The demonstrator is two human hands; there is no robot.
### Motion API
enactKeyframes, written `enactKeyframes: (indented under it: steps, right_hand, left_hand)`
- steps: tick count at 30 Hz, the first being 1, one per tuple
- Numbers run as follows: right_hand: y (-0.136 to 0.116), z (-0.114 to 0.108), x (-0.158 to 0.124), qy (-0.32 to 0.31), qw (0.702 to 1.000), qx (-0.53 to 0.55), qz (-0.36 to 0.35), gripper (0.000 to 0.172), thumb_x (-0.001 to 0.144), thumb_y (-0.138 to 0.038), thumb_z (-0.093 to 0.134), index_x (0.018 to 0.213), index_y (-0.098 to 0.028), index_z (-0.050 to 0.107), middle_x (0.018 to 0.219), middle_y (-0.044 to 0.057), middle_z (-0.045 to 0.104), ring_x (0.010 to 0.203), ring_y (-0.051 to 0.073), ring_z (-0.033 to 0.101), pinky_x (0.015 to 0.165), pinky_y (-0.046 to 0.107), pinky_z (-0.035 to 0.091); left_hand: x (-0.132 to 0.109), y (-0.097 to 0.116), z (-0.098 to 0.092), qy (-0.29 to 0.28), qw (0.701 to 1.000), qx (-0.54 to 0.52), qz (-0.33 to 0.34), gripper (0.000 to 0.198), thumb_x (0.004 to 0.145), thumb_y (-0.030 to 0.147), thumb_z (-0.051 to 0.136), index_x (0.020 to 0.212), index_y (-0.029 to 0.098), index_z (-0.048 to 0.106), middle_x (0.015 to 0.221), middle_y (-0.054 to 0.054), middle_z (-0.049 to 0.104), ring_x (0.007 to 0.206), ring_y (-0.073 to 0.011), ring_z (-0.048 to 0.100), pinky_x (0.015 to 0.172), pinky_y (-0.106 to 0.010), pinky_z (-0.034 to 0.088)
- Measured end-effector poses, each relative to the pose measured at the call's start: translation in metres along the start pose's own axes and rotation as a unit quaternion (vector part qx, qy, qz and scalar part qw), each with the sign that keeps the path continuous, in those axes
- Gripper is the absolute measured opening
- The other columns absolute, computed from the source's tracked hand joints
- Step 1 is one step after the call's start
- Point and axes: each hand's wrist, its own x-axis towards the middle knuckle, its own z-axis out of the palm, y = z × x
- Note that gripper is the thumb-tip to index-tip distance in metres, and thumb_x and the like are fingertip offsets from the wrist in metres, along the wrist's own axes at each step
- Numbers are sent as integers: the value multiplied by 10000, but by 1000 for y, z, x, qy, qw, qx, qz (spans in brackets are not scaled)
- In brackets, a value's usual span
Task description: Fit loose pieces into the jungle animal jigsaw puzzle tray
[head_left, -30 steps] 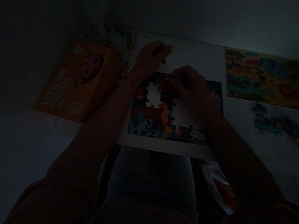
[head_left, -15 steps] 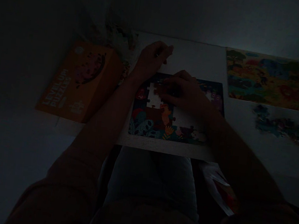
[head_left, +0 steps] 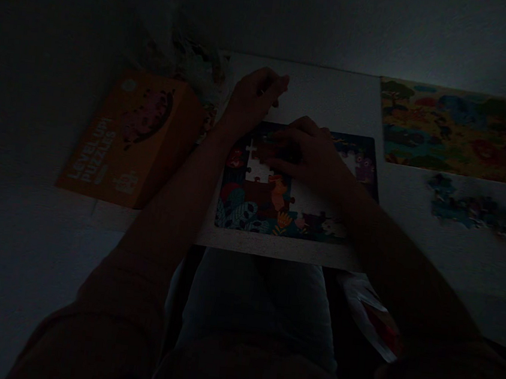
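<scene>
The scene is very dark. A partly built jigsaw puzzle (head_left: 269, 209) with leaves and animals lies on the white table (head_left: 408, 260) in front of me. My right hand (head_left: 311, 153) lies over its upper middle, fingers curled and pressing a dark puzzle piece (head_left: 264, 150) down beside a white gap. My left hand (head_left: 253, 99) hovers just beyond the puzzle's far left corner, fingers pinched on a small item I cannot make out.
An orange puzzle box (head_left: 127, 137) lies to the left. A finished colourful puzzle (head_left: 449, 132) sits at the far right, with a cluster of loose pieces (head_left: 472, 209) below it. More loose pieces (head_left: 197, 69) lie behind the box. My lap is under the table edge.
My right hand has slid left across the puzzle with the piece and lowered it at the gap. The left hand has barely moved.
</scene>
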Motion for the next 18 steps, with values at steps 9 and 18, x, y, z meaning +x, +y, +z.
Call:
enactKeyframes:
  steps: [9,18]
  right_hand:
    - [4,-20,2,53,992,105,52,393,1048,-669,942,1234,-334,851,1113,76,899,1064,384,847,990,584,689]
    - [16,-17,0,43,997,64,6,673,883,-835,1056,1249,-305,861,1356,166,830,1252,476,805,1155,740,650]
  left_hand:
    - [-5,6,0,7,999,-19,39,311,1239,402,720,944,314,759,835,1,702,761,-204,539,840,-432,472]
    - [-2,2,1,16,999,-13,49,300,1233,414,722,953,317,768,824,19,718,747,-190,535,804,-414,462]
